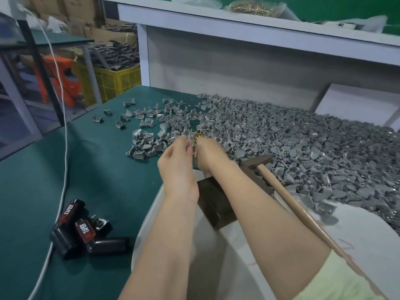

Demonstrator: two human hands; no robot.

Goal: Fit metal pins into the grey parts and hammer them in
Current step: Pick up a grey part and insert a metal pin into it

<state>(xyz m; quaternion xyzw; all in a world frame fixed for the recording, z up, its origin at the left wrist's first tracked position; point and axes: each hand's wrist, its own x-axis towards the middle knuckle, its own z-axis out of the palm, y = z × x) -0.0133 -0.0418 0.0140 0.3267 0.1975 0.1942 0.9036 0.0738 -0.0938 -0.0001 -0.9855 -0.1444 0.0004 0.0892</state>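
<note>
A large heap of grey parts (pixel 303 144) covers the right half of the green table (pixel 97 174). A cluster of brass pins (pixel 200 134) lies at the heap's near-left edge. My left hand (pixel 176 161) and my right hand (pixel 211 154) meet just in front of those pins, fingers curled together around something small that I cannot make out. A hammer (pixel 257 162) with a wooden handle (pixel 303 213) lies unheld to the right of my right forearm. A dark metal block (pixel 214 204) sits under my wrists.
A white sheet (pixel 368 234) lies under the block and hammer. Black battery packs (pixel 86 237) and a white cable (pixel 62 161) lie at the near left. Loose grey parts (pixel 142 120) are scattered left of the heap. A white shelf (pixel 238 29) holds a bag of pins behind.
</note>
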